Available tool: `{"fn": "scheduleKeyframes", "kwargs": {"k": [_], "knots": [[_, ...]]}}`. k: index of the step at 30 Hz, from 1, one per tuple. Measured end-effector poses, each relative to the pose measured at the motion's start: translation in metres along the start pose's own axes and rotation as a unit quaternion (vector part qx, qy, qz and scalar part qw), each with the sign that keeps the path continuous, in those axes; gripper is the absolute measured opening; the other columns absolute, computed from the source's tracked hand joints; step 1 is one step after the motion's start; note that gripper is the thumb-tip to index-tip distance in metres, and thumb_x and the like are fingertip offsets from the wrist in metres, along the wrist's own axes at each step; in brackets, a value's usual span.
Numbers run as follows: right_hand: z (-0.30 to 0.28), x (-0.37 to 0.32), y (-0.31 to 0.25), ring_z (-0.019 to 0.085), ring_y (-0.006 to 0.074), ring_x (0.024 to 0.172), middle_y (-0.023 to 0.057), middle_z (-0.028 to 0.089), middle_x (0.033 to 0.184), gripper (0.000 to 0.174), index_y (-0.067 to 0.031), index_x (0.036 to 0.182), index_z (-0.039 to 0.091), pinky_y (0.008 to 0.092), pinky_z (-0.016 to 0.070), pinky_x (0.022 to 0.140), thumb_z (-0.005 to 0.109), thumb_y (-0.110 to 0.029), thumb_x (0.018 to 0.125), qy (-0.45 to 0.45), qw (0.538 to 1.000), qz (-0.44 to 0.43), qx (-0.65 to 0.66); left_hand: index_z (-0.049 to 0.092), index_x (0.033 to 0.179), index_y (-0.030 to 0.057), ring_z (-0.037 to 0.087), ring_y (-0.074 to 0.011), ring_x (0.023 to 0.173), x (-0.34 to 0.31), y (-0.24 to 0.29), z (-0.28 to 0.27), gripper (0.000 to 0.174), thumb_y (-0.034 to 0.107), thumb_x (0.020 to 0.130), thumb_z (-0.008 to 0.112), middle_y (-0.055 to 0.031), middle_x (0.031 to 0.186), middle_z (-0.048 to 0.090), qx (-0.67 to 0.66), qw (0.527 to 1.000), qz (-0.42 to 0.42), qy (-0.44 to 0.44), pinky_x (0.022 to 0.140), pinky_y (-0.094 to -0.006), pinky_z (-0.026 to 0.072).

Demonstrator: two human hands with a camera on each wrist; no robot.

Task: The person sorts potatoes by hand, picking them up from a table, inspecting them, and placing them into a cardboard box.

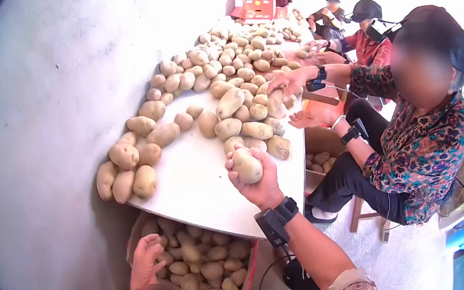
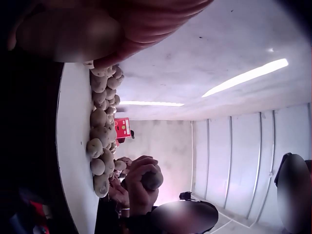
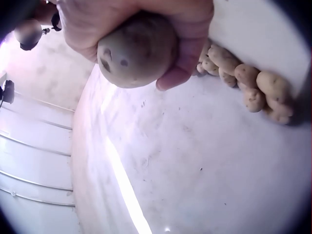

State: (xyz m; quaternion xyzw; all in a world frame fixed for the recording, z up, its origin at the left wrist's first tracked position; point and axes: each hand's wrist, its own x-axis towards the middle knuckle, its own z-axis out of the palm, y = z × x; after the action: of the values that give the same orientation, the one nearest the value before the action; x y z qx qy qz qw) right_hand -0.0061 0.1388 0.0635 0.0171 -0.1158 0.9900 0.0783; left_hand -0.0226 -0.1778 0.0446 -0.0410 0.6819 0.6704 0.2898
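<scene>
My right hand (image 1: 266, 190) grips a pale oval potato (image 1: 247, 166), raised above the near part of the white table (image 1: 201, 178). In the right wrist view the fingers curl round this potato (image 3: 136, 53), whose skin bears dark spots. My left hand (image 1: 144, 263) is low at the left, over a box (image 1: 249, 275) of potatoes (image 1: 212, 269) below the table edge. Its fingers are spread and loosely bent, with nothing seen in them in the head view. Part of the left hand (image 2: 161, 24) fills the top of the left wrist view, partly blurred.
A long heap of potatoes (image 1: 242, 62) covers the table's far part, with a row (image 1: 140, 152) along the wall. At the right a seated person (image 1: 411, 138) reaches toward the heap. Other people sit farther back, near a red and white carton (image 1: 258, 5).
</scene>
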Motion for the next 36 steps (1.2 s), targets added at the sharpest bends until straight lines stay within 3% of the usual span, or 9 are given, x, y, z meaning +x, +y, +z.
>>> {"fn": "scheduleKeyframes", "kwargs": {"k": [11, 16, 18, 20, 24, 28, 32, 34, 36], "knots": [[-0.008, 0.011, 0.021, 0.056, 0.0240, 0.080, 0.0116, 0.056, 0.094, 0.029, -0.0074, 0.107, 0.050, 0.0327, 0.0480, 0.061, 0.050, -0.030, 0.088, -0.004, 0.999, 0.008, -0.047, 0.053, 0.100, 0.0098, 0.059, -0.0125, 0.085, 0.024, 0.011, 0.004, 0.012, 0.009, 0.088, 0.051, -0.0030, 0.098, 0.061, -0.158, 0.982, 0.106, 0.005, 0.072, -0.0273, 0.0481], [-0.010, 0.011, 0.022, 0.057, 0.0217, 0.088, 0.0129, 0.056, 0.101, 0.030, -0.0077, 0.111, 0.049, 0.0326, 0.0519, 0.065, 0.051, -0.028, 0.089, 0.116, 0.954, 0.047, -0.273, 0.053, 0.099, 0.0100, 0.059, -0.0110, 0.081, 0.036, 0.016, 0.002, 0.011, 0.008, 0.088, 0.051, -0.0019, 0.095, 0.061, -0.196, 0.971, 0.137, 0.028, 0.070, -0.0253, 0.0481], [-0.007, 0.004, 0.023, 0.057, 0.0187, 0.090, 0.0101, 0.055, 0.102, 0.036, -0.0081, 0.118, 0.048, 0.0332, 0.0535, 0.068, 0.054, -0.028, 0.088, 0.089, 0.942, 0.104, -0.305, 0.053, 0.098, 0.0101, 0.059, -0.0104, 0.081, 0.041, 0.014, -0.001, 0.011, 0.008, 0.088, 0.051, -0.0016, 0.094, 0.061, -0.202, 0.968, 0.144, 0.031, 0.069, -0.0245, 0.0480], [-0.005, -0.001, 0.032, 0.058, 0.0198, 0.092, 0.0088, 0.055, 0.101, 0.038, -0.0064, 0.118, 0.050, 0.0356, 0.0554, 0.067, 0.058, -0.024, 0.085, -0.050, 0.847, 0.163, -0.504, 0.053, 0.098, 0.0102, 0.059, -0.0093, 0.079, 0.048, 0.013, -0.008, 0.011, 0.008, 0.087, 0.051, -0.0013, 0.093, 0.061, -0.216, 0.960, 0.164, 0.071, 0.068, -0.0231, 0.0472], [-0.006, -0.014, 0.067, 0.057, 0.0186, 0.088, 0.0080, 0.053, 0.103, 0.048, -0.0088, 0.121, 0.050, 0.0322, 0.0555, 0.065, 0.065, -0.027, 0.080, -0.164, 0.717, 0.331, -0.591, 0.052, 0.097, 0.0109, 0.059, -0.0089, 0.079, 0.041, 0.015, 0.000, 0.011, 0.007, 0.086, 0.051, -0.0006, 0.092, 0.061, -0.221, 0.956, 0.180, 0.064, 0.067, -0.0225, 0.0466], [-0.021, -0.024, 0.117, 0.055, 0.0262, 0.097, 0.0157, 0.052, 0.107, 0.055, -0.0047, 0.121, 0.048, 0.0353, 0.0535, 0.070, 0.067, -0.031, 0.076, -0.198, 0.556, 0.376, -0.715, 0.053, 0.095, 0.0115, 0.059, -0.0088, 0.077, 0.051, 0.012, 0.002, 0.011, 0.005, 0.087, 0.050, 0.0000, 0.091, 0.061, -0.206, 0.964, 0.154, 0.064, 0.065, -0.0224, 0.0472], [-0.056, -0.032, 0.166, 0.051, 0.0328, 0.104, 0.0194, 0.050, 0.109, 0.060, -0.0033, 0.122, 0.046, 0.0400, 0.0467, 0.085, 0.066, -0.031, 0.074, -0.224, 0.534, 0.221, -0.784, 0.054, 0.095, 0.0120, 0.059, -0.0081, 0.078, 0.056, 0.011, 0.007, 0.011, 0.006, 0.087, 0.050, 0.0009, 0.090, 0.061, -0.212, 0.964, 0.154, 0.051, 0.065, -0.0227, 0.0474], [-0.060, -0.027, 0.175, 0.048, 0.0367, 0.107, 0.0215, 0.049, 0.111, 0.060, -0.0015, 0.122, 0.045, 0.0407, 0.0381, 0.095, 0.065, -0.031, 0.074, -0.192, 0.601, 0.025, -0.775, 0.053, 0.096, 0.0120, 0.059, -0.0083, 0.079, 0.057, 0.013, 0.012, 0.011, 0.006, 0.087, 0.051, 0.0009, 0.090, 0.061, -0.207, 0.966, 0.148, 0.043, 0.067, -0.0233, 0.0475], [-0.056, -0.018, 0.165, 0.046, 0.0348, 0.109, 0.0213, 0.050, 0.111, 0.055, 0.0002, 0.118, 0.047, 0.0396, 0.0388, 0.095, 0.063, -0.028, 0.074, -0.200, 0.602, 0.019, -0.773, 0.053, 0.096, 0.0120, 0.059, -0.0085, 0.080, 0.051, 0.014, 0.015, 0.011, 0.007, 0.087, 0.052, 0.0008, 0.091, 0.061, -0.199, 0.968, 0.153, 0.022, 0.068, -0.0236, 0.0471]]}}
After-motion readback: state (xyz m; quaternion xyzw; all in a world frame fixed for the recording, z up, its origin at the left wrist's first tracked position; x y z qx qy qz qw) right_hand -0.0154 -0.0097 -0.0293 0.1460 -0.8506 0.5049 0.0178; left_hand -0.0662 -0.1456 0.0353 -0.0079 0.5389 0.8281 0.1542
